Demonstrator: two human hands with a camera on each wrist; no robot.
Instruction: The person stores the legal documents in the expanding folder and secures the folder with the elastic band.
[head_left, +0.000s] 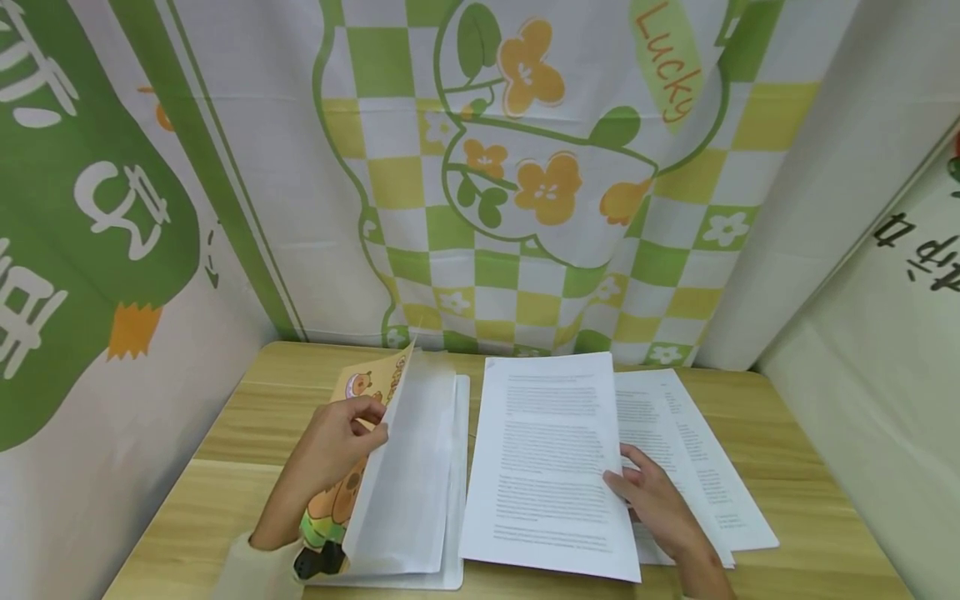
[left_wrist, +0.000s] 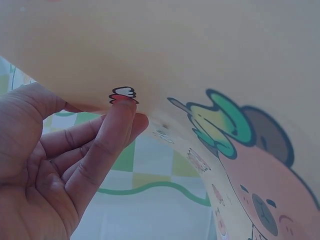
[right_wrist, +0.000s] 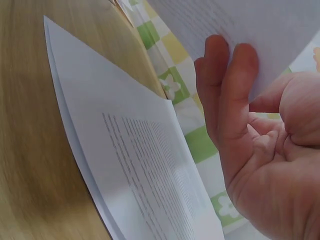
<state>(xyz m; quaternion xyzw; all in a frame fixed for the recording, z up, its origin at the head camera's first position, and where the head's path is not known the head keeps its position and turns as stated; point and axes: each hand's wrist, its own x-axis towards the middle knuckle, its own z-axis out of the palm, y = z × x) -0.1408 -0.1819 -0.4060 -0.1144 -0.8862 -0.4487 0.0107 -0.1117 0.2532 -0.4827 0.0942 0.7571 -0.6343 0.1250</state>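
Observation:
My left hand point(head_left: 330, 446) pinches the edge of a folder's cover point(head_left: 347, 498), raised at a tilt. Cartoon capybaras decorate this yellowish cover, and one shows large in the left wrist view beside my left hand point(left_wrist: 75, 150). Inside lie pale, translucent-looking pages point(head_left: 416, 467) over a white back. At the right, my right hand point(head_left: 654, 507) pinches the right edge of a printed sheet point(head_left: 551, 467) between thumb and fingers. In the right wrist view the sheet point(right_wrist: 265, 30) is lifted off the table; whether it is one sheet or several I cannot tell.
More printed papers point(head_left: 708, 458) lie overlapping on the wooden table point(head_left: 795, 483), partly under the held sheet and my right hand. A patterned green, white and yellow curtain point(head_left: 495, 275) hangs behind the table's far edge. Cloth panels point(head_left: 877, 333) flank both sides.

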